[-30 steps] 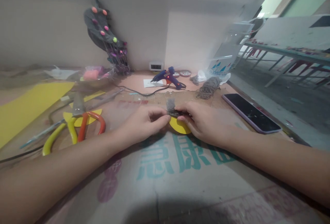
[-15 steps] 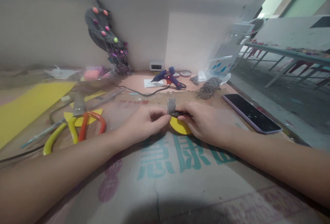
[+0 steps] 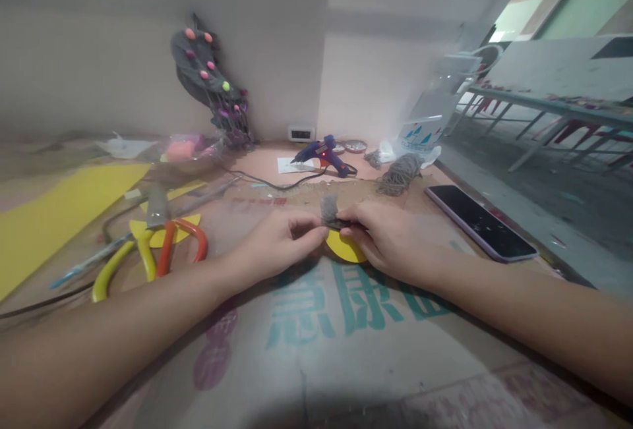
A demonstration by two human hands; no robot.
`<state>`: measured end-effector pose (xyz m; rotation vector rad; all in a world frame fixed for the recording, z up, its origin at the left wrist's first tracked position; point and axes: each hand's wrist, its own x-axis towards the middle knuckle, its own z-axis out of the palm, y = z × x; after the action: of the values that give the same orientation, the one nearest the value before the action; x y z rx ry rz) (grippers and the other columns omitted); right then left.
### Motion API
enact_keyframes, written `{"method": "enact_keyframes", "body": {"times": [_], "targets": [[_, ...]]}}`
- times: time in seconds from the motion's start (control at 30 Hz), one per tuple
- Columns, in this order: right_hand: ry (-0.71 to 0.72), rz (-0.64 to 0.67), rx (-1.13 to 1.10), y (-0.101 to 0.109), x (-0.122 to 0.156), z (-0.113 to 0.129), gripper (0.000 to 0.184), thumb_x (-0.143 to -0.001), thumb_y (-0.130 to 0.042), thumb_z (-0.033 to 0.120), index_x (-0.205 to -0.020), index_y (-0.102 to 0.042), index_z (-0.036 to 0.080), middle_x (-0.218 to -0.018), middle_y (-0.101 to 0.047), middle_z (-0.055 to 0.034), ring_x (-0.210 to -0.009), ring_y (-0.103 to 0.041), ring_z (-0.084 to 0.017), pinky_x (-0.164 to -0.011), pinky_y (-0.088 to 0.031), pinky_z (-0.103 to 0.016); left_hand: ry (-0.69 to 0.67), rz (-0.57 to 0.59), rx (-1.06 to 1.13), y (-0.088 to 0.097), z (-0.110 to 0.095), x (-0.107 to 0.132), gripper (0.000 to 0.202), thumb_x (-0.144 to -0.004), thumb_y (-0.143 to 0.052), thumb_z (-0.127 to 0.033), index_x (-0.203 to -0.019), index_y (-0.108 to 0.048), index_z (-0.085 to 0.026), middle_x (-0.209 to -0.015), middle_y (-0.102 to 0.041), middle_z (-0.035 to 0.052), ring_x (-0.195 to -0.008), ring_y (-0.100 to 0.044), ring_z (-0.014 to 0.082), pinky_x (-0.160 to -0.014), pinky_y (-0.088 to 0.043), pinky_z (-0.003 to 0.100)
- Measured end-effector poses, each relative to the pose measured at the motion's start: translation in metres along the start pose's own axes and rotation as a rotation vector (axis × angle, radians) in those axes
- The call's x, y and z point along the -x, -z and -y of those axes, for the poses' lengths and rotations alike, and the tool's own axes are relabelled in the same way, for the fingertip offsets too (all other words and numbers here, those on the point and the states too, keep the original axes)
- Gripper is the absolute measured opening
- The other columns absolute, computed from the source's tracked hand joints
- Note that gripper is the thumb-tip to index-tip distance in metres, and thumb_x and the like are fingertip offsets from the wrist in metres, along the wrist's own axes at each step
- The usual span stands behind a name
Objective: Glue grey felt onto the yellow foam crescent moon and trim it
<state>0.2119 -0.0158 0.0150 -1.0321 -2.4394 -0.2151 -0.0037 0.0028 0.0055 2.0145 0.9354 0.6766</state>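
My right hand (image 3: 400,244) pinches a fuzzy grey strip (image 3: 329,208) between thumb and fingers. My left hand (image 3: 279,244) has its thumb and finger close together at the strip's left side; I can't tell if they squeeze it. The strip is between my hands, and one end sticks up. A round yellow piece (image 3: 349,248) peeks out just below it, over the cardboard (image 3: 346,370). Past my hands lies a blue glue gun (image 3: 324,152), with grey yarn (image 3: 400,174) to its right. Scissors (image 3: 168,248) lie near my left arm.
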Motion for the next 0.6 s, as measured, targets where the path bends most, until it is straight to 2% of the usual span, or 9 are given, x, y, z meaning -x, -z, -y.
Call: {"method": "enact_keyframes", "body": {"times": [0.17,0.3,0.47,0.6], "targets": [[0.036,-0.055,-0.025,-0.006,0.003,-0.003,0.021,-0.096,-0.045,0.023,-0.100,-0.062,0.011,-0.086,-0.070,-0.0091,-0.078,-0.064,-0.020,-0.068,-0.047,-0.030,0.029,0.008,0.045,-0.002,0.000,0.000,0.031,-0.090,-0.048,-0.033,-0.067,-0.059,-0.015,-0.059,-0.055,-0.0030,-0.055,-0.048,0.0087,-0.051,-0.035,0.020],[0.009,-0.050,-0.054,-0.012,0.005,-0.007,0.019,-0.095,-0.045,0.023,-0.102,-0.061,0.015,-0.086,-0.069,-0.0069,-0.077,-0.064,-0.020,-0.067,-0.047,-0.030,0.035,0.007,0.087,-0.005,0.002,-0.002,0.030,-0.089,-0.048,-0.032,-0.067,-0.058,-0.015,-0.061,-0.057,-0.0019,-0.057,-0.050,0.0095,-0.053,-0.037,0.020],[-0.003,-0.076,-0.057,-0.022,0.008,-0.013,0.018,-0.094,-0.046,0.021,-0.100,-0.062,0.018,-0.086,-0.069,-0.0062,-0.077,-0.065,-0.020,-0.067,-0.047,-0.031,0.030,0.002,0.126,-0.006,0.002,-0.003,0.028,-0.088,-0.048,-0.028,-0.065,-0.057,-0.015,-0.058,-0.054,-0.0032,-0.054,-0.046,0.0079,-0.053,-0.036,0.019],[-0.027,-0.045,-0.056,-0.022,0.008,-0.014,0.017,-0.093,-0.047,0.019,-0.099,-0.063,0.019,-0.085,-0.070,-0.0053,-0.075,-0.065,-0.019,-0.066,-0.047,-0.030,0.043,0.007,0.140,-0.005,0.000,-0.003,0.026,-0.087,-0.048,-0.026,-0.065,-0.056,-0.015,-0.059,-0.054,-0.0030,-0.054,-0.046,0.0078,-0.052,-0.035,0.018]]}}
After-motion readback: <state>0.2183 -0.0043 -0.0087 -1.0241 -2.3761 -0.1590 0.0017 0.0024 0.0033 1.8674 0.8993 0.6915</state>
